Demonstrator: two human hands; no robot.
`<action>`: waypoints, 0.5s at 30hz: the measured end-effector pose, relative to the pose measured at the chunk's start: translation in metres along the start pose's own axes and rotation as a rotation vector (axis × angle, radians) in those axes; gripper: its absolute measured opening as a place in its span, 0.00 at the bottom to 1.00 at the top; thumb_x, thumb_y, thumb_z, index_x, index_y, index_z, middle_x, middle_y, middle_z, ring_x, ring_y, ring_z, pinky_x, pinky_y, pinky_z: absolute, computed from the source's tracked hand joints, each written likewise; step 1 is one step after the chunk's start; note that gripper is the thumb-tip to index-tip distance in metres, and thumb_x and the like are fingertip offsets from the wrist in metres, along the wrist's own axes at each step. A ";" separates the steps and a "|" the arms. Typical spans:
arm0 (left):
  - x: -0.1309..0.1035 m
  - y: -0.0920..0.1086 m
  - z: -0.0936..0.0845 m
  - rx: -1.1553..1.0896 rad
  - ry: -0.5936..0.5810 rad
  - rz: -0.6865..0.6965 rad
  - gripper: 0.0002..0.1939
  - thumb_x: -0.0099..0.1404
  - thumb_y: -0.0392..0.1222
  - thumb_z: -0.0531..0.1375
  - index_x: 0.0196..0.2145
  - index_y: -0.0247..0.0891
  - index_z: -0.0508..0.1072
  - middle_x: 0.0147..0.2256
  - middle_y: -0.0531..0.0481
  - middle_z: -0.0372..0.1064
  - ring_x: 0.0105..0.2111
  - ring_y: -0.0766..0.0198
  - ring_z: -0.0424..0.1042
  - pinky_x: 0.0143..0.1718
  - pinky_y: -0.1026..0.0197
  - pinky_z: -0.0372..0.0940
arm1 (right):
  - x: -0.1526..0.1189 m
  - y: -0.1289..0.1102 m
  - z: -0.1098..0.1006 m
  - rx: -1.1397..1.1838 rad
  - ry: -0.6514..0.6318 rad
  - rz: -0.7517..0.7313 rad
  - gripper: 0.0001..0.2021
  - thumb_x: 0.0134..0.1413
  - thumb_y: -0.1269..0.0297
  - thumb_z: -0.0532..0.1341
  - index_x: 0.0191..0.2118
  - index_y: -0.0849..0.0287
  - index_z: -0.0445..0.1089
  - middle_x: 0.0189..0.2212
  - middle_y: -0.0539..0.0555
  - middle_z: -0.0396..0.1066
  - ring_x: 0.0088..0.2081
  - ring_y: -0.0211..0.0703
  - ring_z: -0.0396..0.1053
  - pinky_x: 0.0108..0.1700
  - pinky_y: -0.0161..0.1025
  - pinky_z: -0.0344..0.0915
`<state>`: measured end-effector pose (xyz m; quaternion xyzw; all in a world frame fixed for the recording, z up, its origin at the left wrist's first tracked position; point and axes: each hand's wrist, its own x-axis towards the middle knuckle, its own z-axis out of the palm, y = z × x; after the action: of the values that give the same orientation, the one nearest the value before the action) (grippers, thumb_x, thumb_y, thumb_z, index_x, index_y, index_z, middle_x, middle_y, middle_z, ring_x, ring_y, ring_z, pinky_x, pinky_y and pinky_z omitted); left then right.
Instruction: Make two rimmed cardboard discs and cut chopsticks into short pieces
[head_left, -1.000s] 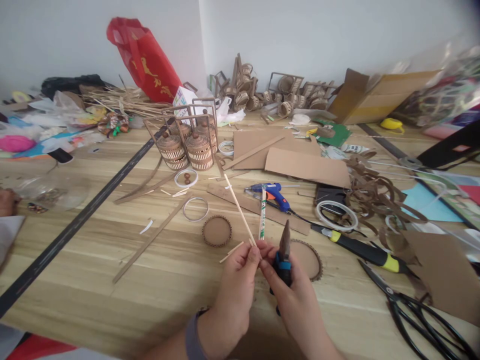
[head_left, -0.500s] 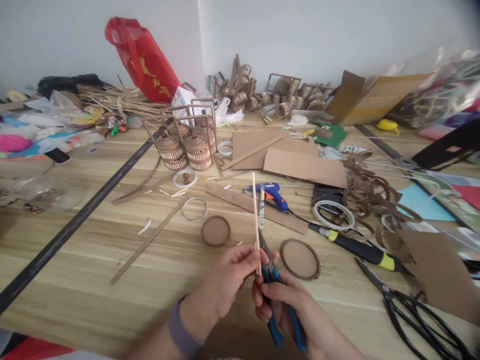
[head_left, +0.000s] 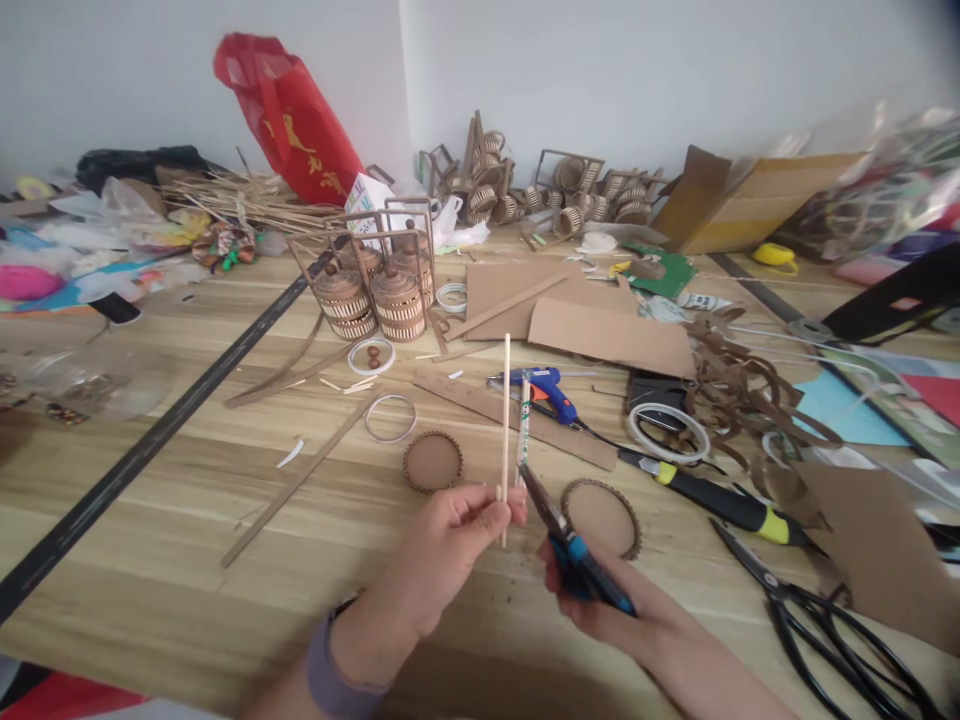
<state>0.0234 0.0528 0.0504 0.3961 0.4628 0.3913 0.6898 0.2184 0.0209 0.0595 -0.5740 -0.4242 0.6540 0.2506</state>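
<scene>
Pinched between thumb and fingers of my left hand (head_left: pixel 472 525) is a thin pale wooden stick (head_left: pixel 506 410), held upright. A shorter piece lies against its lower end. My right hand (head_left: pixel 607 605) grips pliers (head_left: pixel 566 530) with blue handles; their jaws point up and left, just right of the stick and apart from it. Behind the fingertips shows a narrow white strip with green print (head_left: pixel 524 425); whether the left hand touches it I cannot tell. Two round cardboard discs with brown rims lie near the hands, one left (head_left: pixel 433 461) and one right (head_left: pixel 600 520).
A blue glue gun (head_left: pixel 551 392) lies beyond the hands. To the right are a black-and-yellow cutter (head_left: pixel 720 500), large black scissors (head_left: pixel 817 620) and curled brown strips (head_left: pixel 735 380). Small lidded baskets (head_left: pixel 397 303) stand at the back left, near a red bag (head_left: pixel 292 125).
The pliers have come away from the stick, moving right and tilting with my right hand. My left hand, still pinching the stick, has shifted slightly left.
</scene>
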 end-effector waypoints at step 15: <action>-0.007 -0.011 0.010 -0.075 -0.227 -0.228 0.28 0.49 0.65 0.66 0.32 0.34 0.70 0.25 0.48 0.73 0.25 0.61 0.75 0.33 0.59 0.67 | 0.002 -0.015 -0.032 -0.389 -0.199 0.084 0.18 0.40 0.59 0.62 0.41 0.54 0.75 0.38 0.52 0.73 0.41 0.51 0.66 0.41 0.39 0.62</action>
<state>0.0331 0.0411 0.0456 0.3568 0.4087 0.2803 0.7919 0.2461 0.0389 0.0721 -0.5613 -0.5407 0.6232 0.0649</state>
